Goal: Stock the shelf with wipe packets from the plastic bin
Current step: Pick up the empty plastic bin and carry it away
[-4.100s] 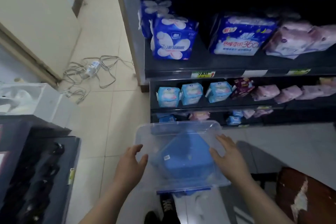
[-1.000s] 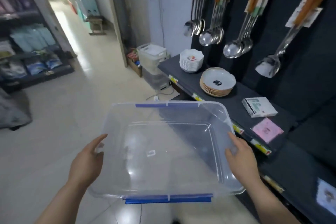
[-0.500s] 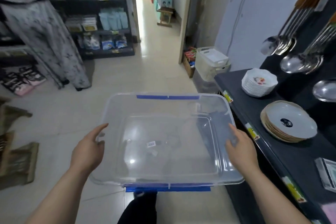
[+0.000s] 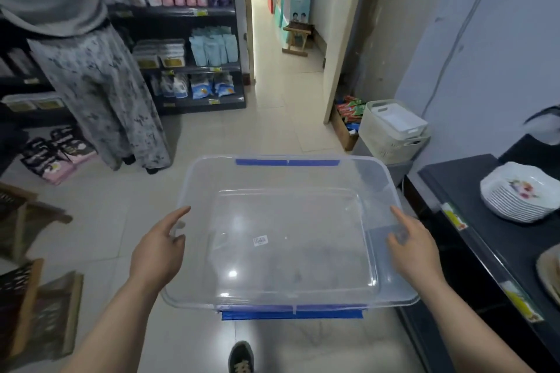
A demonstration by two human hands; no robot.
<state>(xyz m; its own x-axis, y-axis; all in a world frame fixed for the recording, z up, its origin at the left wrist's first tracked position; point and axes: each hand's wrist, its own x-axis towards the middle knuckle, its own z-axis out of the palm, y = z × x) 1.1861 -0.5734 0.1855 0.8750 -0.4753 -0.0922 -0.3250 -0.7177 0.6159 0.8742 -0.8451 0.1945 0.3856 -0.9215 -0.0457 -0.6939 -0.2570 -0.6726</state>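
A dark shoe (image 4: 241, 357) shows at the bottom edge, on glossy pale floor tiles (image 4: 272, 124). Above it, both bare hands carry the plastic bin (image 4: 368, 179) level at waist height. The left hand (image 4: 157, 251) grips the left rim, its forefinger stretched along the edge and the other fingers curled under the lip, seen through the plastic. The right hand (image 4: 415, 251) grips the right rim the same way, forefinger pointing forward.

The bin is a clear, glossy, rounded rectangle; the floor shows through its bottom, which carries only a small white sticker (image 4: 260, 241). A blue clip (image 4: 292, 313) runs along the near edge and another (image 4: 288, 162) along the far edge.

To the right is a dark matte counter (image 4: 485, 239) with a stack of white scalloped plates (image 4: 521, 194), the top one printed with flowers. Beyond it sit nested pale woven-look baskets (image 4: 394, 133). At the left stands a person in a mottled grey skirt (image 4: 100, 94), in front of dark shelves (image 4: 194, 70) of pink bottles and light blue packets. Farthest off, a small wooden stool (image 4: 298, 36) stands in the doorway passage.
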